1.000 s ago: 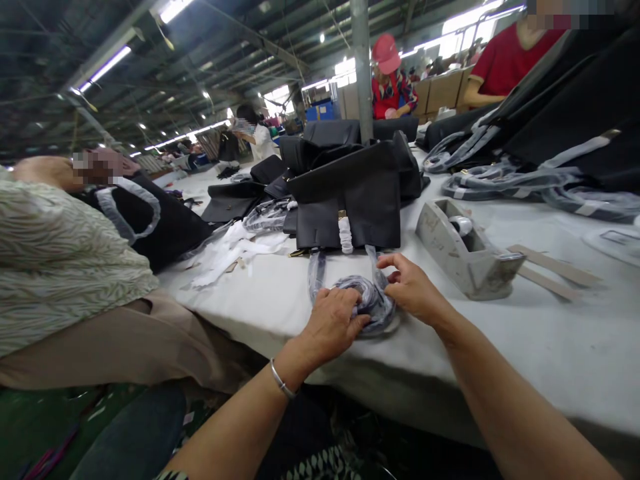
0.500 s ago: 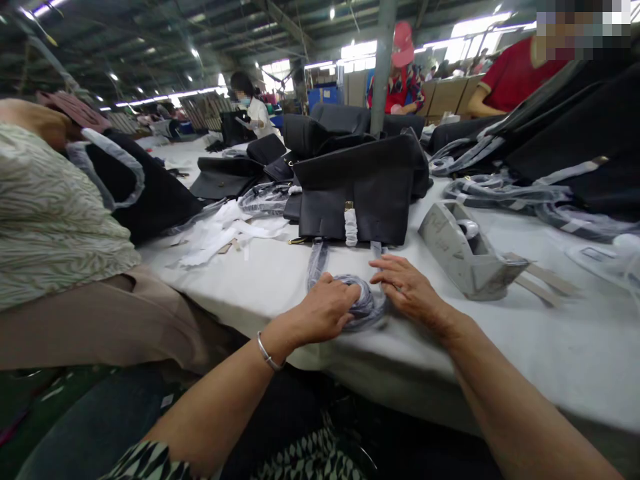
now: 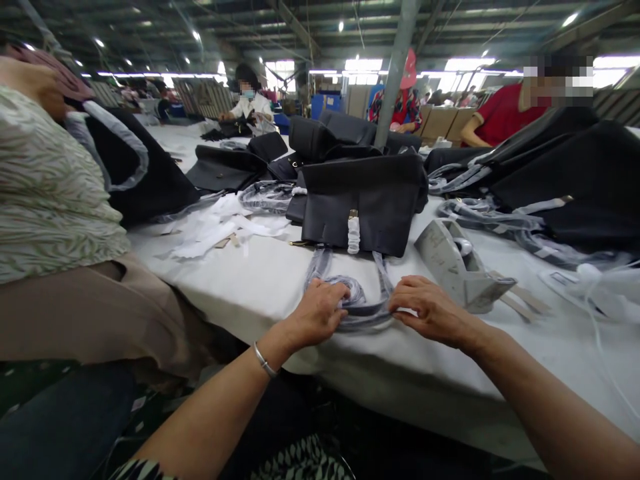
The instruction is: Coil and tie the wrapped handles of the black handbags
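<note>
A black handbag (image 3: 330,207) lies on the white-covered table in front of me, its handle end towards me. Its plastic-wrapped strap (image 3: 367,312) is bent into loops near the table edge. My left hand (image 3: 320,307) is closed on the left side of these loops, with a silver bangle on the wrist. My right hand (image 3: 420,307) pinches the right side of the strap between thumb and fingers. White wrapping (image 3: 353,235) covers a short tab below the bag's gold clasp (image 3: 353,214).
Right of the bag stands a grey tape dispenser (image 3: 453,267), with brown card strips (image 3: 523,303) beside it. White paper scraps (image 3: 215,227) lie to the left. More black bags (image 3: 565,173) are piled right and behind. A co-worker in a patterned top (image 3: 55,180) sits close on my left.
My right hand has moved down and right along the strap and now pinches it, widening the loop. My left hand stays on the loops. The camera view has levelled.
</note>
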The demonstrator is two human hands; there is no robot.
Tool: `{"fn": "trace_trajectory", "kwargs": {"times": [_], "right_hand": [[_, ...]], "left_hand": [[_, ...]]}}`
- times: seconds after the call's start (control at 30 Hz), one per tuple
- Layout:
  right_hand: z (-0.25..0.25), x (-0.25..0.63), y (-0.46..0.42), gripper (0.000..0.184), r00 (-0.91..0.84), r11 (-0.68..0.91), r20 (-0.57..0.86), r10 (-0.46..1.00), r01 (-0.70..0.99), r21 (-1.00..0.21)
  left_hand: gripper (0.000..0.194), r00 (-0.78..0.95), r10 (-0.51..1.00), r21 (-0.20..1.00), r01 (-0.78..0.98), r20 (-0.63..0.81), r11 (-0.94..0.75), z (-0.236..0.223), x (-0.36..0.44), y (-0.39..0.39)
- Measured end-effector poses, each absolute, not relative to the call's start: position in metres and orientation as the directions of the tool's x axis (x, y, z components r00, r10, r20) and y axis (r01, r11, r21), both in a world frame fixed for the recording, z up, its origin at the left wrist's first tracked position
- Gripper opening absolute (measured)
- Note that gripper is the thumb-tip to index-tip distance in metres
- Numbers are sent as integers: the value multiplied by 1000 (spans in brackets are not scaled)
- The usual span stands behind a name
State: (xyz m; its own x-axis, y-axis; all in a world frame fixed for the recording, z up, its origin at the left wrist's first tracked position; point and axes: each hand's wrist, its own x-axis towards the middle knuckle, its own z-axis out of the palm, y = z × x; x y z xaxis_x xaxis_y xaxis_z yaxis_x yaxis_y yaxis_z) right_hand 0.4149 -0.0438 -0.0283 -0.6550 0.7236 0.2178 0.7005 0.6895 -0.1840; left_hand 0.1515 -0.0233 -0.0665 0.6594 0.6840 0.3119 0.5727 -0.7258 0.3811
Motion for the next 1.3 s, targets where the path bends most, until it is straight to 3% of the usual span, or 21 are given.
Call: {"fn": "trace_trajectory", "kwargs": {"times": [0.2, 0.37, 0.53, 0.6, 0.7, 0.8, 0.9, 1.07, 1.3], "right_hand": [[-41, 410, -44, 12, -602, 628, 187, 776, 765, -142], [-55, 414, -55, 15, -534, 571, 257, 805, 816, -94], [-62, 401, -56, 31, -443, 483, 306, 843, 873, -66], [-60, 391, -57, 44, -490, 521, 309, 815, 853, -21], [-51, 379, -61, 57, -601, 622, 254, 758, 783, -6], [-38, 372, -71, 54, -630, 647, 188, 754, 762, -42], [-30, 368, -81, 48, -619, 634, 159, 769, 770, -68], [-46, 363, -86, 19, -542, 567, 205, 815, 818, -94], [-58, 367, -84, 25, -533, 577, 276, 800, 809, -109]], "left_hand": [[19, 680, 655, 461, 490, 329, -740, -66, 144, -24], [17, 645, 673, 524, 457, 361, -719, -65, 134, -24], [18, 815, 517, 395, 398, 263, -828, -54, 132, -25], [16, 855, 465, 329, 381, 229, -864, -49, 132, -25], [18, 869, 449, 357, 360, 207, -862, -47, 133, -22], [22, 864, 454, 399, 345, 219, -849, -49, 132, -21], [25, 850, 464, 368, 360, 249, -857, -50, 131, -23], [38, 817, 492, 330, 394, 302, -858, -52, 125, -33], [71, 804, 458, 359, 329, 379, -874, -65, 112, -34]]}}
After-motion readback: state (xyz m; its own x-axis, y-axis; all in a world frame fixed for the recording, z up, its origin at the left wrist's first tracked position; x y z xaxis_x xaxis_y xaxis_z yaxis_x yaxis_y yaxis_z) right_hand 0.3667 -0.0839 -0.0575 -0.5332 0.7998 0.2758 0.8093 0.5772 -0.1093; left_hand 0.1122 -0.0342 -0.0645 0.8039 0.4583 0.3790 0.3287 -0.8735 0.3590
